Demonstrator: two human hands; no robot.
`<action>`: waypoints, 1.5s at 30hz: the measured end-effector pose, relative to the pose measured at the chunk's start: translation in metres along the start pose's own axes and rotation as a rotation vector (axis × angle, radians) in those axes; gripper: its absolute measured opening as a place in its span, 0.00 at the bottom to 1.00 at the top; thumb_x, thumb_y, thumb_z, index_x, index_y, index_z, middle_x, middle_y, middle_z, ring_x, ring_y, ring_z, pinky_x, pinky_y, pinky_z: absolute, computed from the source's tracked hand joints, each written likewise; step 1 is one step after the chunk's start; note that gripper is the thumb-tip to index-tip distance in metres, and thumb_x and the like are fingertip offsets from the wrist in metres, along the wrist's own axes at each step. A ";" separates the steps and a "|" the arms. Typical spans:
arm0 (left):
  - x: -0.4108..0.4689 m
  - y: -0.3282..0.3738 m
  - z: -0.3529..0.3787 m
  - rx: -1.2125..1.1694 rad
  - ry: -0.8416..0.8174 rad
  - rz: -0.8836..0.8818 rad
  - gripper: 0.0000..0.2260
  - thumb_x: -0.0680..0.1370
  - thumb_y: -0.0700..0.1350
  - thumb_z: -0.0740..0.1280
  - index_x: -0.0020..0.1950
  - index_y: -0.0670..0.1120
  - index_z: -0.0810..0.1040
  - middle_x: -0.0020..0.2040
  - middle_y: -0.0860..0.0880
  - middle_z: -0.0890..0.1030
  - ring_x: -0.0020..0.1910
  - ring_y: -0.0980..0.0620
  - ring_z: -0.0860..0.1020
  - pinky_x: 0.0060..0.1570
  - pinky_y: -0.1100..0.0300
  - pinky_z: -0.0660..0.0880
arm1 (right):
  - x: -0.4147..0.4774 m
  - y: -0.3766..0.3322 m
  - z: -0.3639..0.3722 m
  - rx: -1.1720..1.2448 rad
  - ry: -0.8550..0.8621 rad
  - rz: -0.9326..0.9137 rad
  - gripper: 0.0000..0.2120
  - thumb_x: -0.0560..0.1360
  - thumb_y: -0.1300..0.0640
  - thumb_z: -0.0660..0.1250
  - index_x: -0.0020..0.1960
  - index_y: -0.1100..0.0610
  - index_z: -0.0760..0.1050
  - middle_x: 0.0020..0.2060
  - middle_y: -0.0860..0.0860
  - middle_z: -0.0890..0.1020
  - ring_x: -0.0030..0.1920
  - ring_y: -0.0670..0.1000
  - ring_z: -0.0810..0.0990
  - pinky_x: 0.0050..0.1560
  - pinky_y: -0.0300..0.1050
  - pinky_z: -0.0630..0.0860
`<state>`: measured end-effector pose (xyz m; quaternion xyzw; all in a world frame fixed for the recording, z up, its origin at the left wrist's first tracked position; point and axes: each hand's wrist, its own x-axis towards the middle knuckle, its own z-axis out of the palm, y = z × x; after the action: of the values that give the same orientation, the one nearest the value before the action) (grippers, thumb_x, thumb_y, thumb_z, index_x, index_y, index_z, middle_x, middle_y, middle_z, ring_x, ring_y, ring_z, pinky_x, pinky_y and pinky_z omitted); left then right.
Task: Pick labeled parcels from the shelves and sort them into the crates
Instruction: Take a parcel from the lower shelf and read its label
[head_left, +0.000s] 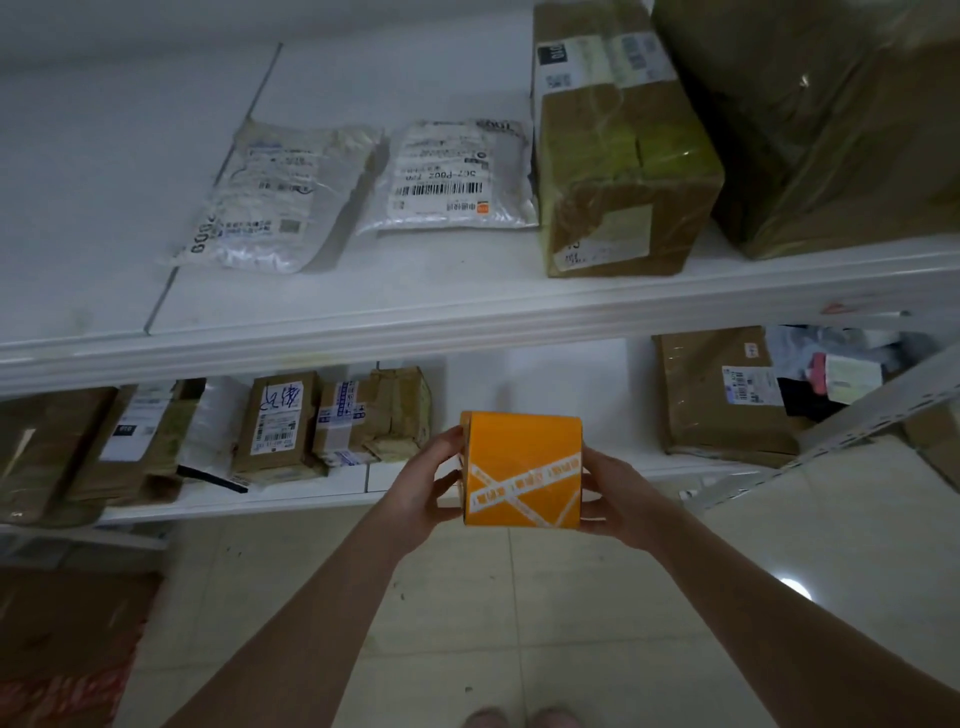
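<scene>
Holding the orange box (522, 467) takes both hands. The left hand (426, 488) grips its left side with curled fingers, and the right hand (618, 499) grips its right side the same way. The box is up in the air, in front of the lower shelf (260, 506) and above the floor (519, 623). It touches no shelf.

What could go wrong? I think the box could slip. Its skin looks smooth and a bit shiny, and the hands only squeeze the sides, with nothing under it. A weak squeeze could let it drop onto the hard, glossy tiles, and a corner could get dented. The side that faces up shows only tape and no label, so the box may need a turn to find one. Turning it is when a slip is most likely. No crate is in view, so a wrong guess could send it to the wrong place.

The orange box is small and nearly a cube, made of card, with white printed tape crossed over it. On the upper shelf (415, 322) lie two flat white bags (283, 197) of soft, crinkly plastic with paper labels. Beside them sits a brown box (618, 171) wrapped in shiny clear tape, and a bigger wrapped box (831, 130) is just beside that. The lower shelf carries small brown boxes (278, 426) with labels, packed close together. The shelves are white, hard and smooth.
</scene>
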<state>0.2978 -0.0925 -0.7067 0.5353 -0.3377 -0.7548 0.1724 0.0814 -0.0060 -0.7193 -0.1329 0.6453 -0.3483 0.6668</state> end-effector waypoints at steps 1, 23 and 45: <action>-0.001 0.001 0.000 0.009 -0.012 0.015 0.16 0.75 0.50 0.67 0.63 0.55 0.77 0.63 0.51 0.76 0.67 0.49 0.70 0.64 0.39 0.70 | -0.001 0.000 0.000 0.034 -0.027 0.029 0.27 0.73 0.33 0.60 0.60 0.52 0.77 0.56 0.54 0.81 0.53 0.60 0.82 0.56 0.56 0.78; 0.010 -0.019 -0.007 -0.100 0.049 0.026 0.16 0.81 0.53 0.59 0.66 0.50 0.73 0.66 0.48 0.75 0.63 0.44 0.74 0.61 0.48 0.70 | 0.026 0.005 0.019 0.151 0.100 0.096 0.24 0.78 0.38 0.58 0.66 0.53 0.65 0.49 0.62 0.80 0.48 0.61 0.81 0.51 0.55 0.77; 0.036 -0.004 0.008 0.076 0.172 0.304 0.16 0.76 0.34 0.67 0.62 0.46 0.75 0.59 0.46 0.80 0.59 0.45 0.78 0.54 0.50 0.76 | 0.030 0.004 0.022 0.008 0.186 -0.180 0.18 0.75 0.60 0.70 0.63 0.51 0.74 0.60 0.50 0.71 0.63 0.53 0.70 0.57 0.50 0.67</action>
<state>0.2780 -0.1093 -0.7327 0.5466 -0.4271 -0.6582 0.2926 0.1016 -0.0286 -0.7420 -0.1547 0.6883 -0.4204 0.5706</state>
